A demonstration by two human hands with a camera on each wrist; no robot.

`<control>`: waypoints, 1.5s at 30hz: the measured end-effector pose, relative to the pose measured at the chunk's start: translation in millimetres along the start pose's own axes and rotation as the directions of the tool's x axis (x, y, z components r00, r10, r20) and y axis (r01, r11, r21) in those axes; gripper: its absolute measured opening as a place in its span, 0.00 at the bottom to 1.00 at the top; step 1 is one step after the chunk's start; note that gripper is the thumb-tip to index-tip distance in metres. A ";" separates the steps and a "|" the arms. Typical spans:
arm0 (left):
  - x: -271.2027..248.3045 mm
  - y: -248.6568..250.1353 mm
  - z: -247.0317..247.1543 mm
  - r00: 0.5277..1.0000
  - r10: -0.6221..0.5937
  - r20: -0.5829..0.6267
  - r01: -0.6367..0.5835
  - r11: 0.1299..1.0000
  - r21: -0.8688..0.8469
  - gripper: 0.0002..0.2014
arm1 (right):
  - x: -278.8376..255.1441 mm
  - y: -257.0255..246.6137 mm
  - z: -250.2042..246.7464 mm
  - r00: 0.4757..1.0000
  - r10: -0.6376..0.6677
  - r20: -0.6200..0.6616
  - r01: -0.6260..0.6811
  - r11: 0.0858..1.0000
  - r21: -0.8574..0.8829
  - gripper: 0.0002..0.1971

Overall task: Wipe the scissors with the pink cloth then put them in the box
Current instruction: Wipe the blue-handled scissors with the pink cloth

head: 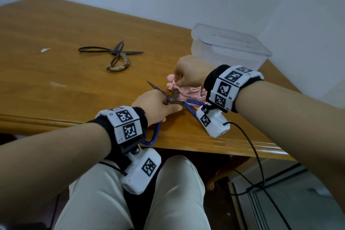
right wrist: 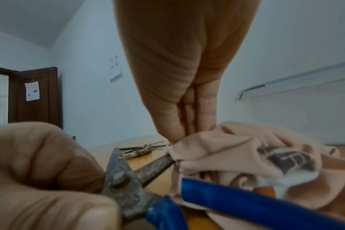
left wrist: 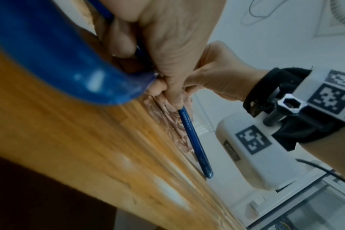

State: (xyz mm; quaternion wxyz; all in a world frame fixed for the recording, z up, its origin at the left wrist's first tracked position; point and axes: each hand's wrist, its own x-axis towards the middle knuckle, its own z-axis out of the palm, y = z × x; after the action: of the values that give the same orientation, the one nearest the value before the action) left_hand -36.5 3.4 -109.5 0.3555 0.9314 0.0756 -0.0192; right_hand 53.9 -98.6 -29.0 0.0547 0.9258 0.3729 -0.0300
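Left hand point(head: 152, 104) grips open blue-handled scissors point(head: 172, 99), tips pointing away; right hand point(head: 188, 73) pinches pink cloth point(head: 188, 93).

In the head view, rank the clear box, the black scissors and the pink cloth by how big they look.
1. clear box
2. black scissors
3. pink cloth, unsure: the right hand hides part.

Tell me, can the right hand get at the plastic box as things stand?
Probably yes: the plastic box stands open just beyond the right hand, nothing between them, but that hand pinches the pink cloth.
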 end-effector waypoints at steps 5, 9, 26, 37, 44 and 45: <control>0.3 -0.5 -0.2 1.000 -0.024 0.010 0.024 1.000 -0.010 0.24 | -6.7 1.6 2.4 0.998 -0.038 0.057 0.033 0.996 0.087 0.07; 0.3 1.1 1.0 1.000 -0.029 -0.001 0.029 1.000 0.010 0.24 | -2.4 -2.2 2.7 1.000 -0.002 0.017 0.001 0.997 0.079 0.07; -0.3 1.1 0.2 1.000 -0.017 0.014 0.017 1.000 0.016 0.26 | 7.7 6.2 1.0 0.999 0.049 0.016 -0.050 0.997 0.064 0.06; 0.0 0.8 1.3 1.000 -0.028 0.000 0.028 0.999 0.035 0.26 | 3.2 6.1 5.2 0.999 0.024 0.046 -0.031 0.987 0.158 0.07; 0.3 0.9 0.2 1.000 -0.009 0.019 0.008 0.999 0.034 0.22 | 9.0 11.6 3.9 0.997 0.065 0.044 -0.073 0.974 0.215 0.03; 0.2 1.1 -0.1 1.000 -0.001 0.023 0.000 0.999 0.036 0.21 | 9.3 12.4 3.9 0.997 0.070 0.043 -0.078 0.972 0.221 0.03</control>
State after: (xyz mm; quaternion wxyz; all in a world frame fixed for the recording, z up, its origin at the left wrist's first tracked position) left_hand -36.2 2.6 -108.7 0.3393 0.9374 0.0715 -0.0314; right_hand 69.1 -101.6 -32.7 -0.0419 0.9387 0.3312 -0.0859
